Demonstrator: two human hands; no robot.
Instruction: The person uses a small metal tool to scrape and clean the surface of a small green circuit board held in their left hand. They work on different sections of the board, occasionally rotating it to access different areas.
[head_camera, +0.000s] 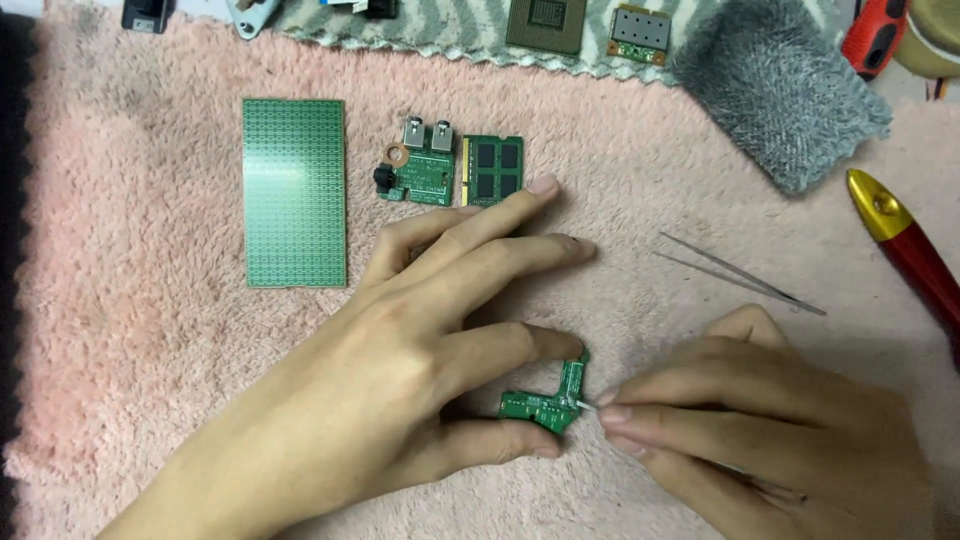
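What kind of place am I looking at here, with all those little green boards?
Probably a hobbyist's electronics repair spot at home, not a factory bench. Circuit boards lie on a fluffy pink blanket: a large green board, a memory module. Tweezers wait nearby, and both hands work on a small L-shaped board.

Bare pink fleece mat (150, 380) is left open to the left of the left hand (400, 340). Just beyond its fingers, passage is blocked by a small green memory module (494, 170), a green connector board (418, 172) and a large green rectangular perforated board (295, 192). Beyond the right hand (760, 420), thin steel tweezers (740, 272) and a red, gold-tipped tool (910, 245) lie in the way.
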